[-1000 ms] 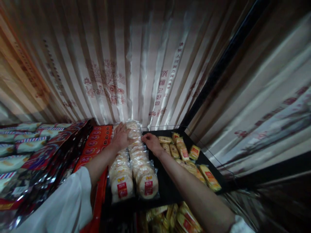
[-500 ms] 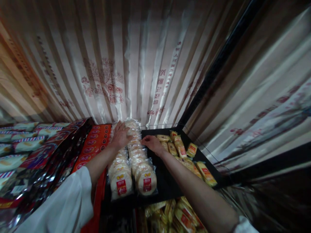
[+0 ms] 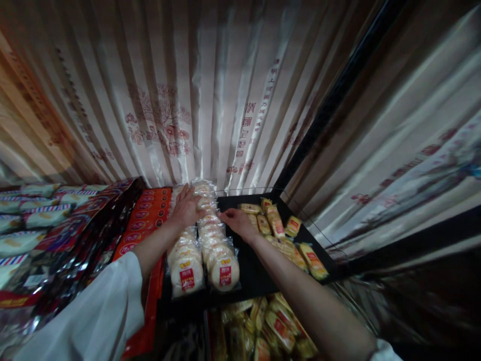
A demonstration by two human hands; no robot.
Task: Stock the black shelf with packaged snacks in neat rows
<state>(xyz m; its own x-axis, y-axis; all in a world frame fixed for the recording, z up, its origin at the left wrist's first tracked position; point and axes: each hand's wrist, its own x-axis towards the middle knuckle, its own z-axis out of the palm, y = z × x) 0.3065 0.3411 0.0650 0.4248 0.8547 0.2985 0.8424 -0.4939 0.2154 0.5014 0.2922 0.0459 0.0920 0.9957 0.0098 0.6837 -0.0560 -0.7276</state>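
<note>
Two rows of round pale flat cakes in clear wrappers, with red labels, lean one behind another on a black board (image 3: 259, 283). My left hand (image 3: 186, 208) lies across the back part of the left row (image 3: 187, 273), its fingers stretched out and reaching toward the right row (image 3: 224, 271). From the other side, my right hand (image 3: 237, 223) has its fingers curled and pinched together at the edge of a wrapped cake in the right row. The exact grip of its fingertips is hard to see. My left palm hides the cakes beneath it.
Small yellow wrapped cakes (image 3: 276, 225) lie on the board's right side, and more yellow packets (image 3: 280, 326) fill a container below. Left are an orange-red printed box (image 3: 141, 220) and dark glossy bags (image 3: 93, 235). A pleated curtain (image 3: 214, 100) hangs behind.
The view has shifted slightly, so the board and cakes appear a little higher. Both hands stay at nearly the same places on the rows.
</note>
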